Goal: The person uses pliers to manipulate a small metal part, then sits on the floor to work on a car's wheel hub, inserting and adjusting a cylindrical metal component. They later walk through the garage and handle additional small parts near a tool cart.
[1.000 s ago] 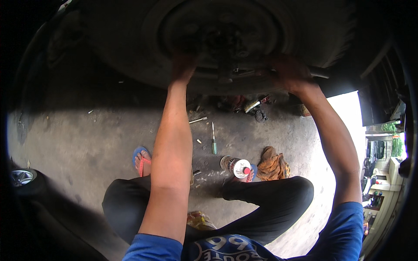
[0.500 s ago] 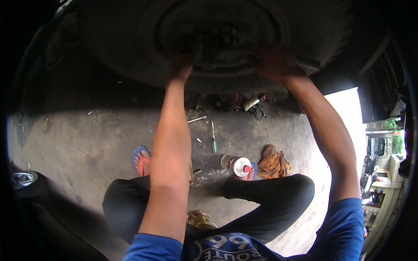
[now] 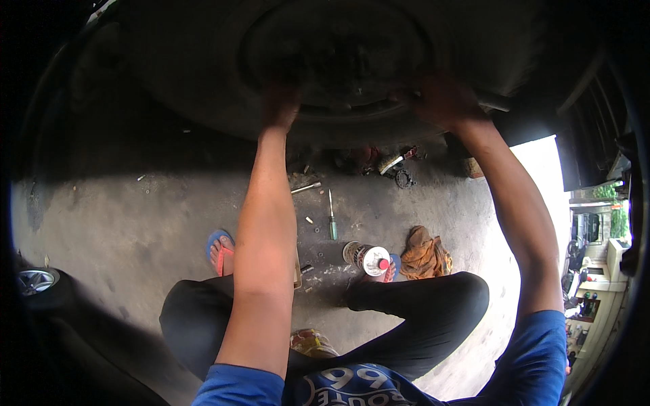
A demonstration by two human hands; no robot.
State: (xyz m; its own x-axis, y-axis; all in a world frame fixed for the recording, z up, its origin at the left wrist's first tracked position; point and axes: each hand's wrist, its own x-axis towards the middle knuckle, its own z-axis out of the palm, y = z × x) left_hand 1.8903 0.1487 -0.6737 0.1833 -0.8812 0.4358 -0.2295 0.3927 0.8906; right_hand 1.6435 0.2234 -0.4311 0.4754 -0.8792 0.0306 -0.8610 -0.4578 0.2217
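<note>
Beside the right foot (image 3: 391, 271), a red-capped can (image 3: 369, 258) stands upright and a brown rag (image 3: 424, 256) lies crumpled, apparently for easy reach; beyond lies a green-handled screwdriver (image 3: 332, 220); farther off, the right hand (image 3: 443, 101) looks closed round a dark bar (image 3: 495, 102), perhaps for leverage; the left hand (image 3: 280, 105) meets the shadowed wheel (image 3: 332, 47), its grip too dark to tell
</note>
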